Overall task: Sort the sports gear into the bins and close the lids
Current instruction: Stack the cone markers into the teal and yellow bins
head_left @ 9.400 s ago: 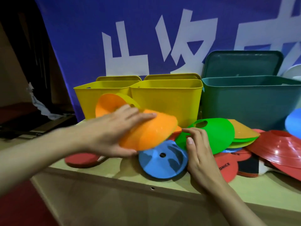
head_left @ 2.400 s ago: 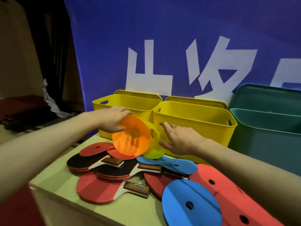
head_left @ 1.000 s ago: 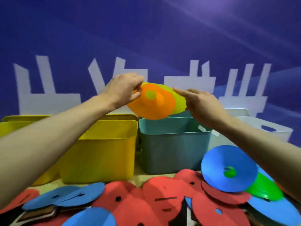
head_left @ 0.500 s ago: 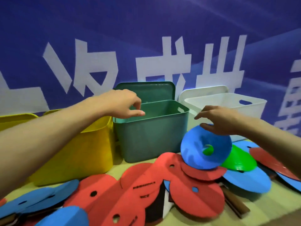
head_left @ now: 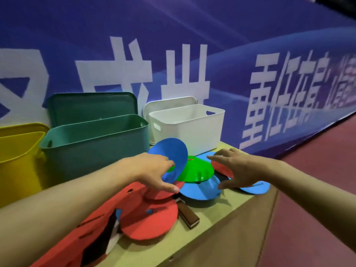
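Observation:
My left hand [head_left: 154,172] pinches the lower edge of a blue disc cone [head_left: 171,153], which stands tilted up in front of the white bin [head_left: 186,126]. A green cone [head_left: 194,170] lies just behind it on a flat blue cone [head_left: 200,189]. My right hand [head_left: 237,166] hovers open with spread fingers over the right end of the pile and holds nothing. The green bin [head_left: 94,143] and a yellow bin [head_left: 17,151] stand open to the left. The green lid [head_left: 92,105] and white lid [head_left: 169,101] lean behind their bins.
Several red discs [head_left: 150,218] and a paddle handle [head_left: 187,214] cover the near part of the table [head_left: 221,228]. Another blue disc [head_left: 254,187] lies at the table's right edge. A blue banner [head_left: 192,45] runs behind the bins; red floor lies to the right.
My left hand came down from over the green bin and took the tilted blue cone. My right hand let that cone go and moved right. The orange and yellow cones are out of view.

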